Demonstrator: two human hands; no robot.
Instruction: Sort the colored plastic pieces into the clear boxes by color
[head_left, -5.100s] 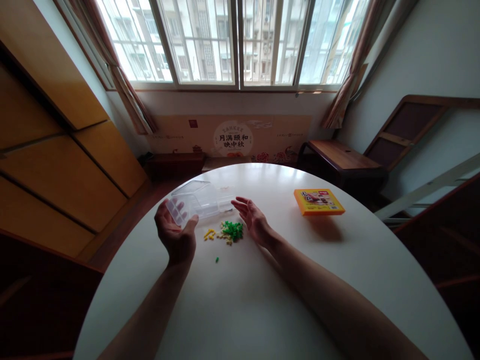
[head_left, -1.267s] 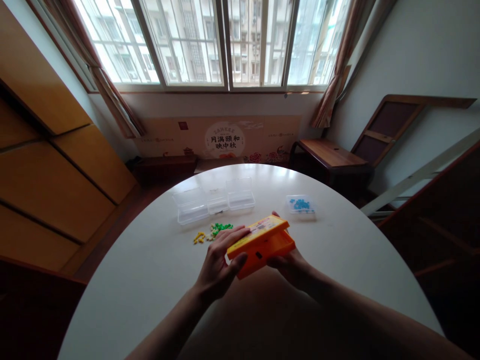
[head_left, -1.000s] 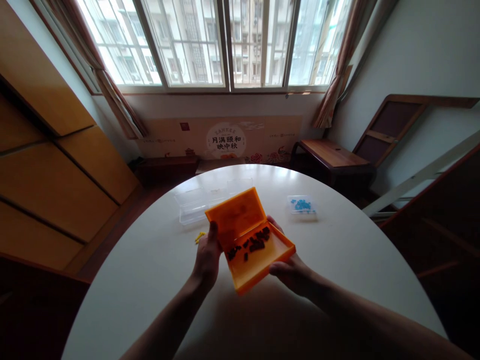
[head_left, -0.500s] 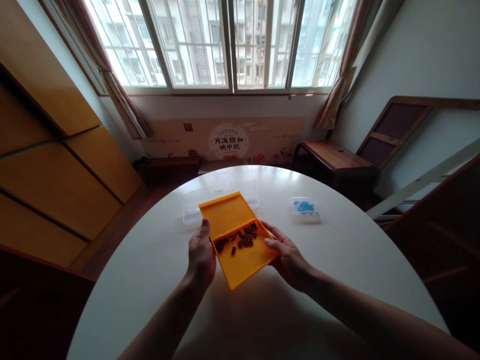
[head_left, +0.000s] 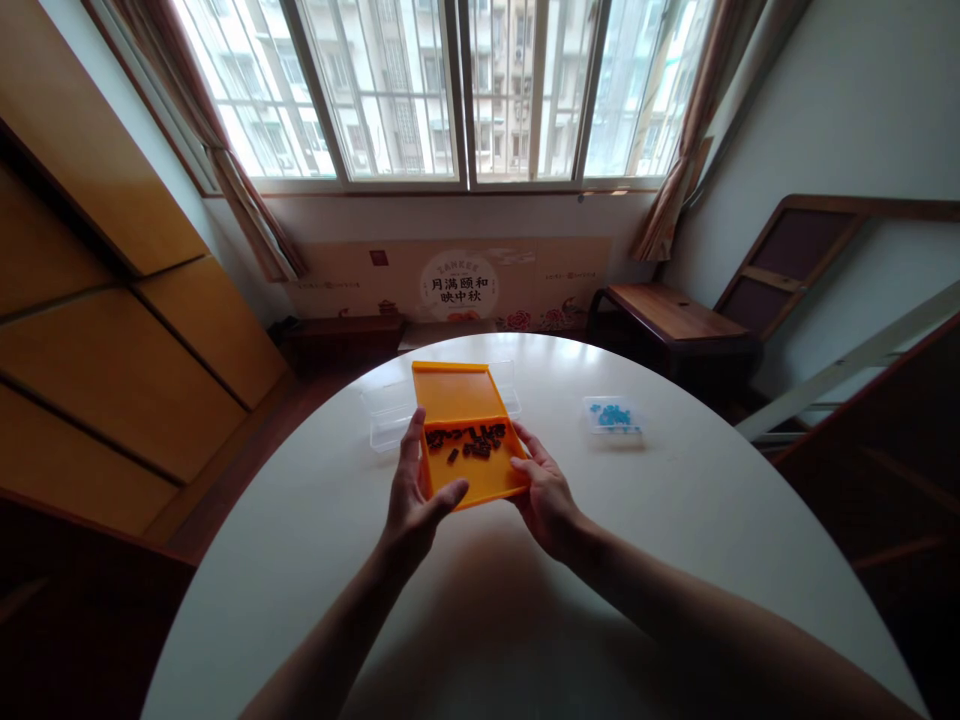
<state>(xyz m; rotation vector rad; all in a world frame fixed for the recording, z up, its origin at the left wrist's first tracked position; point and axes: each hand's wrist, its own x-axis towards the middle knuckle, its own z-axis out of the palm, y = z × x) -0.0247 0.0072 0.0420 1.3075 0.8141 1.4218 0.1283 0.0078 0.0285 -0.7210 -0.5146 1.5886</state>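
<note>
Held above the table is an orange plastic box (head_left: 491, 484) with its hinged lid (head_left: 454, 392) folded back, away from me. Several small dark blocks (head_left: 480, 445) lie inside, mostly along the hinge side; their exact kind is too small to make out. My left hand (head_left: 415, 495) grips the left side, its thumb over the near left corner. At the right side, my right hand (head_left: 546, 490) is closed on the box, thumb on the rim and fingers partly hidden beneath.
Behind the orange box, a clear plastic case (head_left: 388, 430) stands on the round white table (head_left: 675, 540), partly covered from view. To the right sits a small clear box (head_left: 615, 416) with blue pieces. A wooden bench (head_left: 675, 310) is beyond the table.
The orange box has turned from a slant to nearly straight and shifted slightly away from me. My left thumb has moved from the left edge onto the near corner.
</note>
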